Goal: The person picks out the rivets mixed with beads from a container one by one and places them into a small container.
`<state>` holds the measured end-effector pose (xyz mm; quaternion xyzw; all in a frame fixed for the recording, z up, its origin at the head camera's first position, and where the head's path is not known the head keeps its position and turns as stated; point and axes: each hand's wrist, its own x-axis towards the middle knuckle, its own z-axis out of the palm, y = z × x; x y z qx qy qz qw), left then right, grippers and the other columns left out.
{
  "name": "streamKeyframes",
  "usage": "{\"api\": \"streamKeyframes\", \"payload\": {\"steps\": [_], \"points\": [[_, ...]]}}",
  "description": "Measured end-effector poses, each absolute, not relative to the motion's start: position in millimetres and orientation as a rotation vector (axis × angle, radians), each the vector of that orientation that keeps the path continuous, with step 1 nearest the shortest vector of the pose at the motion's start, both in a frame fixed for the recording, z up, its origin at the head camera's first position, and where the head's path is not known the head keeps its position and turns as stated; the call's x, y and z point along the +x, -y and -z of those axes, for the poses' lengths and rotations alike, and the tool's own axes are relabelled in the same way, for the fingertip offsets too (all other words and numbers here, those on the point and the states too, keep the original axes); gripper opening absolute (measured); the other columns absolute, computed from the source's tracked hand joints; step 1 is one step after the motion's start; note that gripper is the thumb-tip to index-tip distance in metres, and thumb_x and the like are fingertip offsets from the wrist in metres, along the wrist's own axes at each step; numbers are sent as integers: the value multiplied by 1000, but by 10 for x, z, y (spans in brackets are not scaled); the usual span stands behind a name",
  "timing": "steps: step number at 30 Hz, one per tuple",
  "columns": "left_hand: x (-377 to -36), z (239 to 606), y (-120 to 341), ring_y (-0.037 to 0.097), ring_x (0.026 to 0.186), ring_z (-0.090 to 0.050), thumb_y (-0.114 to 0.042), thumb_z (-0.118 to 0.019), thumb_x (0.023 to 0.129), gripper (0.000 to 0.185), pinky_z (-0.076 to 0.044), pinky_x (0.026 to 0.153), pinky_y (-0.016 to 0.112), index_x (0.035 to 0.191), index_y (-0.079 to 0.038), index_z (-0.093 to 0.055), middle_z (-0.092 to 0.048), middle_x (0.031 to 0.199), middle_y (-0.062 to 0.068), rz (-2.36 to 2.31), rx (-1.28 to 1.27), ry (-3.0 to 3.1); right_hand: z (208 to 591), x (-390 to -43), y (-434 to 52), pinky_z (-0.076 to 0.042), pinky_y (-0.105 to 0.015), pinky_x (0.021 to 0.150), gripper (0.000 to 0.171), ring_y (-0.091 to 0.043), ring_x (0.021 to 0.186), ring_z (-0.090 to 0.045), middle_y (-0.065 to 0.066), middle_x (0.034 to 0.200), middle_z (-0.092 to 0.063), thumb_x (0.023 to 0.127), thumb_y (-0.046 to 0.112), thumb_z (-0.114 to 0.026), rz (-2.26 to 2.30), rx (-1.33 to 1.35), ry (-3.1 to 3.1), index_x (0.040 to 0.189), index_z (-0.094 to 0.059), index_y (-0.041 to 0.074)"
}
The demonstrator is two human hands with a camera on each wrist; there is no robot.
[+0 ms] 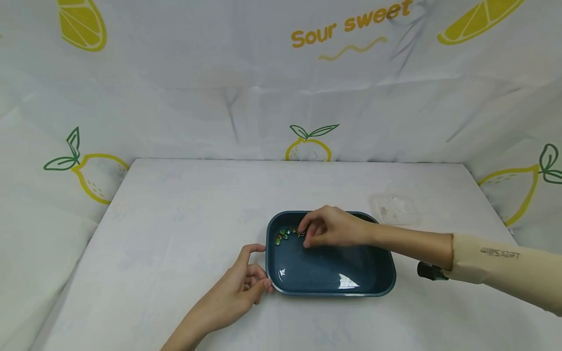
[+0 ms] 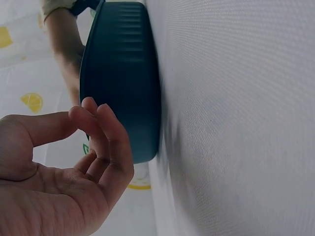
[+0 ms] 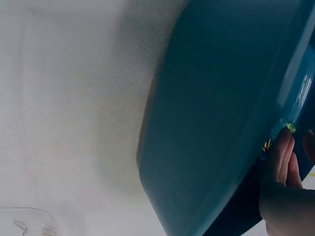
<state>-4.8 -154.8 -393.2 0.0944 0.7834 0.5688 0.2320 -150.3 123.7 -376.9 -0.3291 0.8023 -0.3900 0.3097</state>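
A: Starting nearest, what is the left hand (image 1: 237,287) doing?

B: It is lying on the white tablecloth (image 1: 175,229) at the near left corner of the dark blue tray (image 1: 377,287). Its fingers are loosely curled beside the tray's outer wall, the thumb is touching the rim, and it is grasping nothing.

A: And further in?

B: The right hand (image 1: 329,228) is reaching into the tray from the right, with bent fingertips dipping toward the far left corner.

A: What is lying there?

B: A small cluster of coloured glass beads (image 1: 283,234), sitting on the tray floor just left of the fingertips. I cannot tell whether the fingers are pinching one.

A: Anything beyond?

B: A clear plastic bag (image 1: 395,207) is lying flat behind the tray, to the right.
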Motion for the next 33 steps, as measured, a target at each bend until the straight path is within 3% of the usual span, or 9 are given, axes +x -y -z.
{"api": "streamKeyframes", "payload": {"steps": [11,23,33], "points": [[-43,3933,1553,10,74,-64,-15,-63,110,60,-53,69,24,159,-9,-28,-73,102,11,-1568,276,-2159,3864,-1477,-1211,-60,-20,71,32,-4,76,-72,-5,90,-80,96,8,-80,952,-926,-2187,124,-72,-6],[-47,3939,1553,10,74,-64,-14,-62,110,61,-53,69,24,160,-10,-27,-73,102,11,-1571,279,-2152,3910,-1459,-1204,-59,-19,70,32,-3,76,-70,-4,88,-79,96,9,-81,909,-940,-2237,124,-73,-5],[-44,3936,1553,8,73,-63,-14,-62,110,61,-53,68,24,159,-8,-27,-73,102,10,-1564,286,-2163,3983,-1449,-1189,-57,-19,68,20,2,71,-66,1,83,-77,96,9,-80,892,-964,-2277,114,-77,1]]}}
